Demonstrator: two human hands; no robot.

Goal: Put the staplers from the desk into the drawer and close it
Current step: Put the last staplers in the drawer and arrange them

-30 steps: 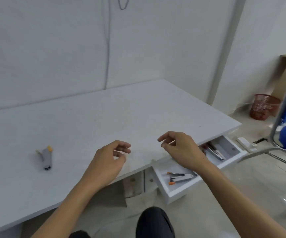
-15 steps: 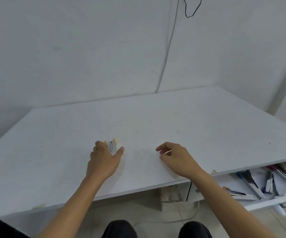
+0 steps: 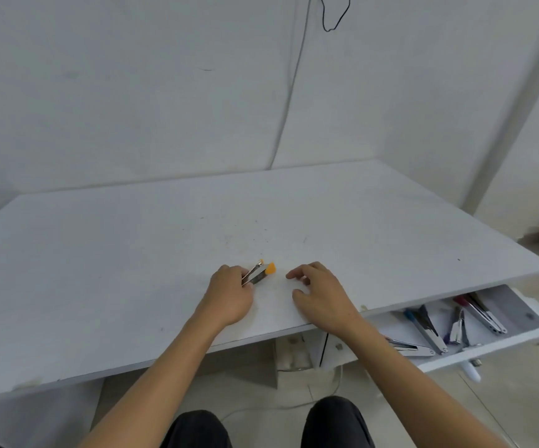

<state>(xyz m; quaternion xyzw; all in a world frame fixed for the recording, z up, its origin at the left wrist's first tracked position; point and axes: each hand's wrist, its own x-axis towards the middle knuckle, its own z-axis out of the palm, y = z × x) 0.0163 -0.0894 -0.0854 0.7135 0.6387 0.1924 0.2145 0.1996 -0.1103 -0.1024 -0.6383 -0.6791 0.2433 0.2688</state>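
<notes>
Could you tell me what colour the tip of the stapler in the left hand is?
Orange, on the stapler in the left hand, head view.

This is looking like a plain office or workroom. A wide white desk (image 3: 326,215) is standing against bare white walls (image 3: 132,92), with a thin black cable (image 3: 297,76) hanging down the wall behind it. Under the desk's right front edge, an open drawer (image 3: 517,337) is holding several staplers (image 3: 426,328). Pale floor tiles (image 3: 504,399) are showing below.
</notes>
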